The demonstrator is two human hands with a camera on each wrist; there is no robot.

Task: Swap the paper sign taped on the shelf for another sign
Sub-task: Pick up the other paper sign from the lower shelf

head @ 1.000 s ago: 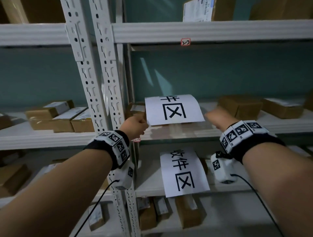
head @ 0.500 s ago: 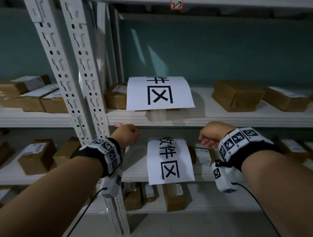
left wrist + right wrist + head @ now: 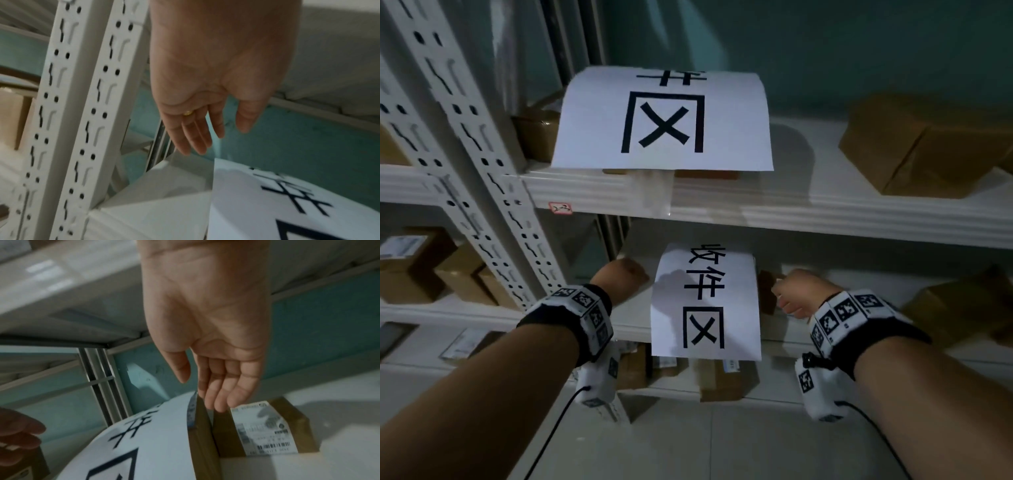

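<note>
Two white paper signs with black characters show in the head view. The upper sign (image 3: 664,120) lies curved over boxes on the upper shelf (image 3: 825,205), free of both hands. The lower sign (image 3: 705,301) arches over boxes on the lower shelf (image 3: 630,329) and hangs past its front edge. My left hand (image 3: 623,274) hovers at that sign's left edge and my right hand (image 3: 794,294) at its right edge. In the wrist views the left hand (image 3: 218,138) and right hand (image 3: 200,393) have straight fingers, hold nothing, and reach just above the lower sign (image 3: 287,203) (image 3: 144,443).
A strip of clear tape (image 3: 654,192) sticks to the upper shelf's front edge. Perforated white uprights (image 3: 482,171) stand left of my left hand. Brown parcels (image 3: 921,147) sit on the shelves, and a labelled box (image 3: 267,426) lies just under my right fingers.
My left hand let go of the upper sign's corner. Both hands dropped from the upper shelf to either side of the lower sign, and their fingers straightened.
</note>
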